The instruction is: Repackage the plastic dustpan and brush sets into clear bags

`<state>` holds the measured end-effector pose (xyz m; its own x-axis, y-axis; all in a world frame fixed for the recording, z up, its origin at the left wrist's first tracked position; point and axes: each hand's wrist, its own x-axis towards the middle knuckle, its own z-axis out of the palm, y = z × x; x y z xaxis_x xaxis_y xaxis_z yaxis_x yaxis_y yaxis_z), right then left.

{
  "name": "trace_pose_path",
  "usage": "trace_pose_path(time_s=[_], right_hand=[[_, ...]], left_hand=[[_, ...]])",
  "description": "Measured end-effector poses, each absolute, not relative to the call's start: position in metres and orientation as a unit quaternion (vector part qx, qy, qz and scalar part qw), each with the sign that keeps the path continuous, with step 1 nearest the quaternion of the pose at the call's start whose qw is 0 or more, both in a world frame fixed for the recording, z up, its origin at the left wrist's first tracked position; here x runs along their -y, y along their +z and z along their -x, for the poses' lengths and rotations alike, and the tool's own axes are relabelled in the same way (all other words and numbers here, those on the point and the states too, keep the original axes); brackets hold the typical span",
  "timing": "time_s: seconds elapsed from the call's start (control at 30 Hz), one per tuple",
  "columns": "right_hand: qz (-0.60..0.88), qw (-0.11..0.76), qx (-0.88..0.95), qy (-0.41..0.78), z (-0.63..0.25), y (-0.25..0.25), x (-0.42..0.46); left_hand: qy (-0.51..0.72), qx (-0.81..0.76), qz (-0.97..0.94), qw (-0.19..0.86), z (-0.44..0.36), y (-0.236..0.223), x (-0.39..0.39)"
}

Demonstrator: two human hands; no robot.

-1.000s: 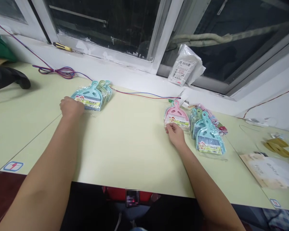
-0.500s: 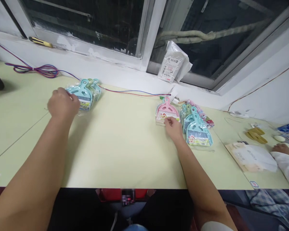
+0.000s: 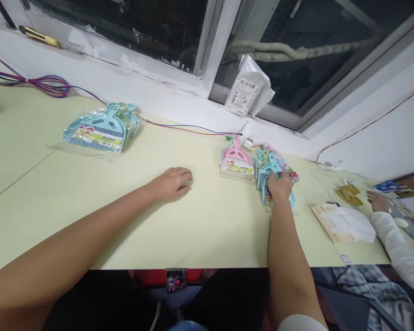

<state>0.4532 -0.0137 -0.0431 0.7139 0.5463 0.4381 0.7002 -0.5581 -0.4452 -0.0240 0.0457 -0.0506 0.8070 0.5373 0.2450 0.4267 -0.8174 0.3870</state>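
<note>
My right hand point(image 3: 280, 185) is closed over the front blue dustpan-and-brush set point(image 3: 291, 200), covering much of it. Behind that one stand several more wrapped sets, blue and green, partly overlapped. To their left is a pink dustpan-and-brush set point(image 3: 237, 158), upright in clear plastic with a printed label. My left hand point(image 3: 174, 183) rests low over the table's middle, holding nothing, its fingers loosely bent and the thumb apart. Over on the left, a group of blue and green sets point(image 3: 100, 131) stands by the wall with no hand on it.
A screwdriver point(image 3: 43, 37) and a white plastic-wrapped package point(image 3: 246, 89) are on the window ledge. Along the wall runs a red and blue cable point(image 3: 51, 85). At the right lie a paper bag point(image 3: 345, 223) and yellow pieces point(image 3: 348, 194), near a co-worker's hand point(image 3: 377, 201).
My left hand has left the left-hand blue set and come right to the table's middle. My right hand has gone from the pink set to the front blue one.
</note>
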Motion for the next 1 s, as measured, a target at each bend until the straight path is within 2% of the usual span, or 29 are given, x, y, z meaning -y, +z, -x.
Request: trace_pose_path(time_s=[0.33,0.5,0.63,0.87,1.0], right_hand=[[0.896,0.304,0.297,-0.130,-0.456,-0.046,0.005],[0.881,0.295,0.346,-0.134,-0.446,-0.034,0.008],[0.841,0.320,0.410,-0.150,-0.401,-0.015,0.014],[0.765,0.301,0.562,-0.090,-0.272,0.004,0.027],[0.760,0.289,0.581,-0.036,-0.241,0.004,0.027]], left_hand=[[0.192,-0.257,-0.934,0.156,0.030,-0.055,-0.055],[0.194,-0.255,-0.934,0.156,0.029,-0.054,-0.056],[0.203,-0.253,-0.930,0.173,0.026,-0.052,-0.054],[0.211,-0.263,-0.875,0.348,0.013,-0.036,-0.032],[0.205,-0.236,-0.832,0.458,0.004,-0.031,-0.018]])
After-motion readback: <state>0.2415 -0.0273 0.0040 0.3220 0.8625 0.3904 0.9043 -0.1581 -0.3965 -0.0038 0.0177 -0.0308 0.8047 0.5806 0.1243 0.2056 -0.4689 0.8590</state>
